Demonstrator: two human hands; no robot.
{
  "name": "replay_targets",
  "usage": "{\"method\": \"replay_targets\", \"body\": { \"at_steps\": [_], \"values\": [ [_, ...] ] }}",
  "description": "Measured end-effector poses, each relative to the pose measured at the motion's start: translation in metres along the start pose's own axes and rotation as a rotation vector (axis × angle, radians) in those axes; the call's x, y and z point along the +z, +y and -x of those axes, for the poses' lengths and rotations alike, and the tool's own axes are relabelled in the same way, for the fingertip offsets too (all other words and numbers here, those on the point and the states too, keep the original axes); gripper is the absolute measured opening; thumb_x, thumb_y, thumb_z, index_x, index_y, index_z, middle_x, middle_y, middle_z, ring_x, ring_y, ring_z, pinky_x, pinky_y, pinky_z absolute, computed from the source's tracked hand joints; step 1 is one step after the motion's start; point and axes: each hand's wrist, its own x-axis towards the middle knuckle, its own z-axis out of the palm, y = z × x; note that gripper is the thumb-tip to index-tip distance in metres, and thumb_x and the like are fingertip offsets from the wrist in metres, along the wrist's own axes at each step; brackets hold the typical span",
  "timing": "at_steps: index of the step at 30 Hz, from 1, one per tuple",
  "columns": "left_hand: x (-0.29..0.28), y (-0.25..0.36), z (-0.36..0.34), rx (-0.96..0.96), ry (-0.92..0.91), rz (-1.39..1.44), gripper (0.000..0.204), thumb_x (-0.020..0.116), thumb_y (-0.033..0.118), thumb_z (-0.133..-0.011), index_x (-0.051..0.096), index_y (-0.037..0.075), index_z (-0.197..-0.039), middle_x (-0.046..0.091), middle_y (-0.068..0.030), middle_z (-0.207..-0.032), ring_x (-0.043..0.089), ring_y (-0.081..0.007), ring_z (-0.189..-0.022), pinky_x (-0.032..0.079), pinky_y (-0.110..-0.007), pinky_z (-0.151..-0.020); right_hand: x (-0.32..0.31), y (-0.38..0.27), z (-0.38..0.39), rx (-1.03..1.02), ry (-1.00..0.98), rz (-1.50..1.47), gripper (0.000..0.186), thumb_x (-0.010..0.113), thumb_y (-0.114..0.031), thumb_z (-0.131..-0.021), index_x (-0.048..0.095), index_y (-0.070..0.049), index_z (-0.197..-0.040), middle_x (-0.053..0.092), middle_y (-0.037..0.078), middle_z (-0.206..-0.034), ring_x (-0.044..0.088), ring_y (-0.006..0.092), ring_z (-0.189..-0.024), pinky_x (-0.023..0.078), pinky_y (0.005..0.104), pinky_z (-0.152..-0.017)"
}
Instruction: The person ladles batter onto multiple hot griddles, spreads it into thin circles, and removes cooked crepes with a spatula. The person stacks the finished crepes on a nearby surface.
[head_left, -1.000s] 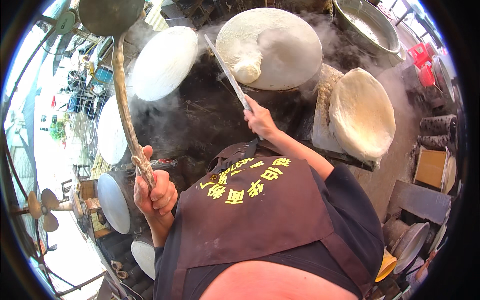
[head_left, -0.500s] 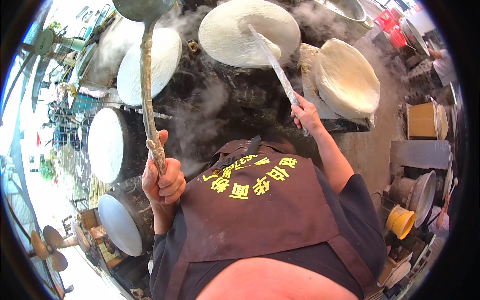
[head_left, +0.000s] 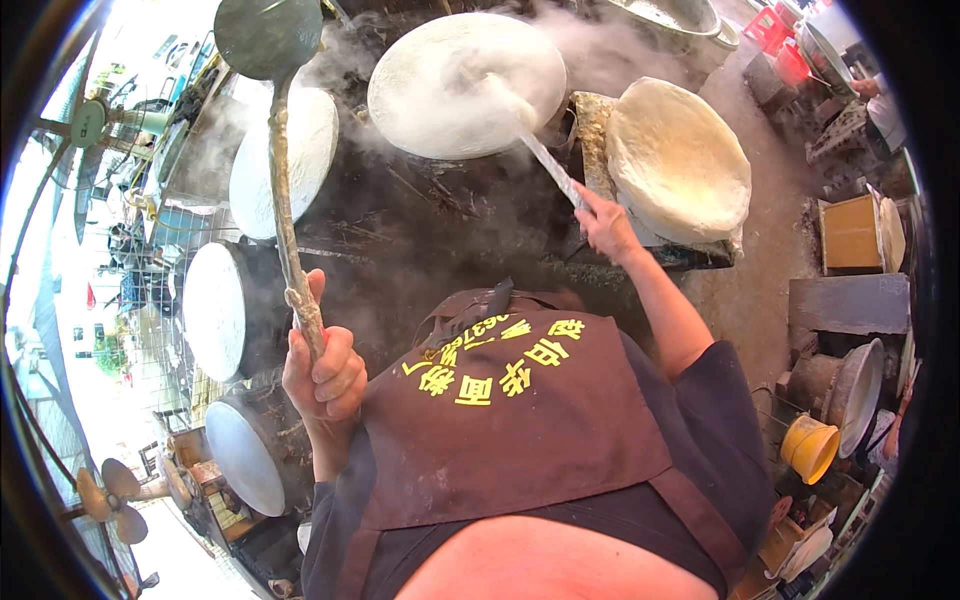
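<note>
Rough wood fills my left hand (head_left: 322, 372), fist clenched low on the long ladle (head_left: 272, 110) rising to eleven o'clock; top-heavy by the look, best gripped higher. My right hand (head_left: 605, 228) at one o'clock grasps a stiff flat scraper (head_left: 540, 148) reaching the steaming white round (head_left: 455, 85), probably slick.

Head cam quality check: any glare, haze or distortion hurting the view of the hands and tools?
Head view: strong fisheye bending, black vignette at the rim; the left edge is blown out by daylight; steam hazes the white round pan and blurs the tip of the flat blade held by the right hand; the left hand and its ladle are sharp.
</note>
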Motion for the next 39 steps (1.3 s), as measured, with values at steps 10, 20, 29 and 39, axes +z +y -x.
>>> {"method": "replay_targets", "body": {
  "at_steps": [10,20,29,39],
  "values": [
    [0.028,-0.029,-0.038,0.024,0.039,0.016,0.057,0.034,0.027,-0.104,0.004,0.021,-0.152,0.037,-0.0026,-0.068,0.028,-0.0009,-0.039,0.031,-0.015,-0.029,-0.023,0.025,-0.035,-0.498,-0.071,0.335,0.051,0.055,-0.015,-0.092,0.044,-0.018,-0.141,0.069,0.017,-0.096,0.068,0.0265,-0.083,0.052,0.0376,-0.074],
    [0.042,-0.043,-0.083,-0.003,0.104,0.002,0.057,0.033,0.027,-0.104,0.004,0.020,-0.152,0.037,-0.0026,-0.069,0.028,-0.0015,-0.039,0.033,-0.015,-0.028,-0.068,0.021,-0.115,-0.455,0.115,0.260,0.044,0.056,-0.018,-0.090,0.050,-0.015,-0.134,0.065,0.023,-0.097,0.064,0.0384,-0.089,0.049,0.0438,-0.079],
    [0.049,-0.050,-0.117,-0.034,0.149,0.064,0.057,0.031,0.029,-0.105,0.000,0.022,-0.152,0.038,-0.0036,-0.070,0.027,-0.0010,-0.040,0.031,-0.016,-0.029,-0.094,0.015,-0.211,-0.506,0.117,0.384,0.045,0.054,-0.016,-0.092,0.049,-0.014,-0.136,0.065,0.024,-0.099,0.065,0.0352,-0.090,0.050,0.0424,-0.079],
    [0.045,-0.041,-0.105,-0.006,0.227,0.086,0.056,0.030,0.028,-0.105,0.002,0.021,-0.152,0.038,-0.0040,-0.072,0.028,-0.0016,-0.041,0.031,-0.016,-0.030,-0.043,0.004,-0.102,-0.339,0.268,0.108,0.050,0.048,-0.011,-0.092,0.039,-0.008,-0.141,0.061,0.026,-0.110,0.063,0.0393,-0.096,0.048,0.0449,-0.083]
  ]
}}
